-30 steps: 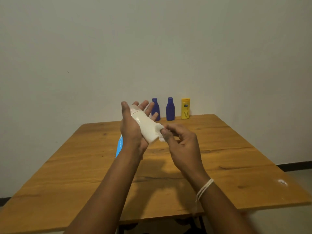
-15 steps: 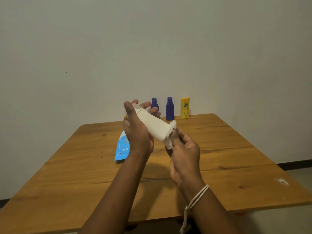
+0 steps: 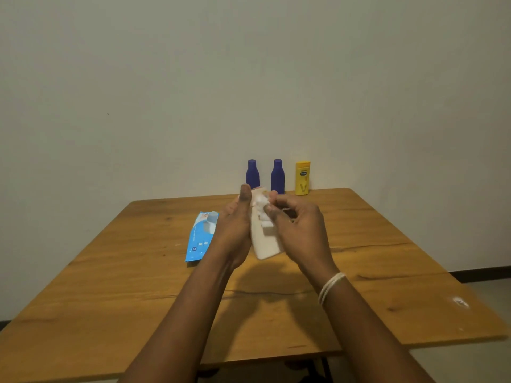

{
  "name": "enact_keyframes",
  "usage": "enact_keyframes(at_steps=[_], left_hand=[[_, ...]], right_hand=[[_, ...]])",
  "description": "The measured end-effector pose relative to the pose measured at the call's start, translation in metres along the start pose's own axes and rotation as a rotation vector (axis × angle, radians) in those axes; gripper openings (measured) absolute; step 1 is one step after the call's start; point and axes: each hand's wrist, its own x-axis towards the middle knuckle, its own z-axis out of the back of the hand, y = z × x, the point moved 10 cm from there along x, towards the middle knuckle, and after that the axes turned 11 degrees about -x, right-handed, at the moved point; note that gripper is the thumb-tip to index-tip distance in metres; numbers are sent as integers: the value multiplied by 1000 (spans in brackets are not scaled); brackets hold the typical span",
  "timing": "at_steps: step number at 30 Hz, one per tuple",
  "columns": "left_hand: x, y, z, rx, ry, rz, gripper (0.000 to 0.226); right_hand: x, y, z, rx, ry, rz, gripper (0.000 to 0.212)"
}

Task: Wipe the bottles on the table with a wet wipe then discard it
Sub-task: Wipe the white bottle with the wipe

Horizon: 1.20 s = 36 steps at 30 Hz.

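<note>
Head cam: white bottle (image 3: 262,244) is up off the worktop (image 3: 359,272), gripped in the left hand (image 3: 235,230), while the right hand (image 3: 298,230) pinches the wet wipe (image 3: 266,228) against its side.

blue logo, illegible, on the yellow bottle (image 3: 302,178)

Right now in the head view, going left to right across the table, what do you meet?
Blue wet wipe pack → left hand → white bottle with the wipe → right hand. Along the back edge: blue bottle, second blue bottle, yellow bottle.
</note>
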Motion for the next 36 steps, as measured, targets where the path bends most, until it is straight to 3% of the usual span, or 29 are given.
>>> enact_keyframes(at_steps=[3, 6, 10, 15, 21, 23, 27, 30, 33, 36], left_hand=[[5, 3, 5, -91, -41, 37, 72], [2, 20, 8, -59, -35, 138, 73], [-1, 35, 11, 54, -24, 227, 70], [-1, 29, 1, 66, 11, 212, 98], [8, 24, 7, -434, -23, 170, 38], [5, 18, 1, -418, 24, 165, 41], [-6, 21, -14, -145, 135, 262, 45], [-2, 12, -15, -279, 30, 263, 46], [9, 1, 8, -497, -219, 98, 49], [4, 7, 29, -560, -435, -30, 47]], right_hand=[[-22, -25, -2, -73, 35, -18, 14], [-19, -34, -4, 46, 80, -101, 11], [4, -18, 2, 104, 2, -130, 17], [-19, -18, -12, 168, 70, -155, 18], [-67, -5, -23, 141, 55, -19, 18], [-57, 1, -23, 136, 52, -7, 15], [-15, 6, -6, 107, -77, -63, 18], [-13, 18, -10, 47, -94, 27, 21], [-38, 26, -21, -14, -54, 197, 20], [-33, 1, -16, 71, -49, 38, 17]])
